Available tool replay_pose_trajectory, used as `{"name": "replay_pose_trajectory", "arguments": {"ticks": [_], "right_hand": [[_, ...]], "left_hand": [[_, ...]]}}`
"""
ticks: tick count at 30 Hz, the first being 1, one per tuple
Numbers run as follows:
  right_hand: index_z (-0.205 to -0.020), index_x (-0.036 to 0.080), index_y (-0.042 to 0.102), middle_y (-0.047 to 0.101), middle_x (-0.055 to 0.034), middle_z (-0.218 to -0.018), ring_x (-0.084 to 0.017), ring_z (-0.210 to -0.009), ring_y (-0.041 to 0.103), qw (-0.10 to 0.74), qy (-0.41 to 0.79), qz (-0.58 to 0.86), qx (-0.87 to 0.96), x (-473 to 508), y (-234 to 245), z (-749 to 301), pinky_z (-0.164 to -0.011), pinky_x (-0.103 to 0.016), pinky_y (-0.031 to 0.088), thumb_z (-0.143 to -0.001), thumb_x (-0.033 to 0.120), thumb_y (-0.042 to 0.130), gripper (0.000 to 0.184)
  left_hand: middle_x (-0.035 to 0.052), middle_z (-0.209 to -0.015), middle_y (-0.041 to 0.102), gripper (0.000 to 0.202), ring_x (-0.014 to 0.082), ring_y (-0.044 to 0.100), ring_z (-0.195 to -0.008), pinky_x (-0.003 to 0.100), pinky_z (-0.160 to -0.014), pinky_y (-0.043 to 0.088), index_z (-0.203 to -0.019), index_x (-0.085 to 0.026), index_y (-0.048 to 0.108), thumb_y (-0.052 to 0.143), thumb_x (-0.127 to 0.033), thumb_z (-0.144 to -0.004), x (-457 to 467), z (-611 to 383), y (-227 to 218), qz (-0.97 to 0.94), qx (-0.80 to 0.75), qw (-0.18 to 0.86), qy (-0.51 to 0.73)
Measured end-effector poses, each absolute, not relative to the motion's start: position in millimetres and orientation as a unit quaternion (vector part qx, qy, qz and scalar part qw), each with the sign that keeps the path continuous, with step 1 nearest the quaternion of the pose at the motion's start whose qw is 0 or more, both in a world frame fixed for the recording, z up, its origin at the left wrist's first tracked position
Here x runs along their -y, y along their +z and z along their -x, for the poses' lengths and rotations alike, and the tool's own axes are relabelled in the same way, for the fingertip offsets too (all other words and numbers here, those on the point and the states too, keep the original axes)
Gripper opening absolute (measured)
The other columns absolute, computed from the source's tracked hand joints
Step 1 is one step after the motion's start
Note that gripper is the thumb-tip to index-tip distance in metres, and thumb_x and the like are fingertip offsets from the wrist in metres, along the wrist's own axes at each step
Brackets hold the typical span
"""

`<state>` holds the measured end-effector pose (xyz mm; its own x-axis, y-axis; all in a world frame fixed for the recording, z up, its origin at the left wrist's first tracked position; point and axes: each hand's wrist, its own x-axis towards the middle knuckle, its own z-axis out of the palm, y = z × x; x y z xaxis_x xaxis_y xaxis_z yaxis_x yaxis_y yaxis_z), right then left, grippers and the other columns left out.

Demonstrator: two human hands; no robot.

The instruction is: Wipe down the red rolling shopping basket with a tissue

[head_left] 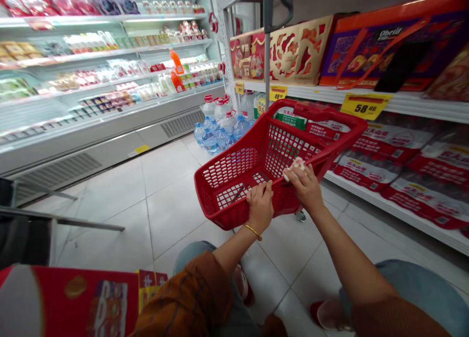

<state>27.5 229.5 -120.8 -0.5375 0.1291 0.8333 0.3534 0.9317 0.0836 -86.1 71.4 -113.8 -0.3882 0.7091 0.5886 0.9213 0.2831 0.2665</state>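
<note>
A red plastic shopping basket (234, 171) on wheels is tilted toward me on the shop floor. My left hand (259, 205) is closed over its near rim; a gold bangle circles that wrist. My right hand (306, 186) pinches a small white and pink cloth or wipe (294, 166) against the inside of the basket's rim on the right. The basket looks empty inside. My knees in blue jeans show at the bottom.
Shelves on the right hold gift boxes (300, 49) above and red-labelled water packs (388, 144) below, with yellow price tags (364, 106). Large water bottles (220, 127) stand on the floor beyond the basket. A chilled display case (91, 83) runs along the left. Red boxes (73, 298) lie at bottom left.
</note>
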Motion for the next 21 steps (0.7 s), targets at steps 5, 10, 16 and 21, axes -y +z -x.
{"name": "replay_pose_trajectory", "arguments": {"ticks": [5,10,16,21], "right_hand": [[-0.129,0.024,0.057,0.064,-0.0079,-0.118,-0.025,-0.122,0.050,0.457,-0.094,0.148,0.872,-223,-124,-30,-0.113,-0.052,0.034,-0.091,0.009,0.041,0.044],[-0.125,0.022,0.060,0.065,-0.0086,-0.115,-0.026,-0.119,0.052,0.461,-0.085,0.167,0.867,-215,-124,-31,-0.111,-0.051,0.035,-0.091,0.010,0.040,0.041],[-0.127,0.020,0.059,0.063,-0.0110,-0.119,-0.029,-0.122,0.050,0.452,-0.081,0.199,0.866,-200,-117,-33,-0.110,-0.054,0.035,-0.093,0.013,0.040,0.039],[-0.139,0.021,0.046,0.061,-0.0120,-0.125,-0.030,-0.131,0.043,0.459,-0.072,0.191,0.865,-180,-123,-27,-0.111,-0.055,0.035,-0.093,0.013,0.042,0.047]], "left_hand": [[0.0067,-0.108,0.064,0.035,0.0174,0.055,-0.096,0.033,-0.084,0.040,-0.126,-0.023,0.055,0.045,-0.021,-0.093,-69,84,-110,0.525,0.789,0.173,-0.270],[0.0060,-0.111,0.064,0.034,0.0180,0.055,-0.098,0.035,-0.089,0.040,-0.126,-0.024,0.054,0.045,-0.027,-0.093,-68,85,-112,0.525,0.790,0.179,-0.260],[0.0082,-0.117,0.064,0.035,0.0202,0.055,-0.108,0.041,-0.102,0.034,-0.126,-0.020,0.053,0.044,-0.028,-0.093,-68,78,-104,0.538,0.778,0.216,-0.242],[0.0136,-0.135,0.055,0.046,0.0197,0.046,-0.126,0.039,-0.110,0.029,-0.136,-0.010,0.042,0.039,-0.019,-0.092,-78,72,-101,0.578,0.742,0.232,-0.246]]}}
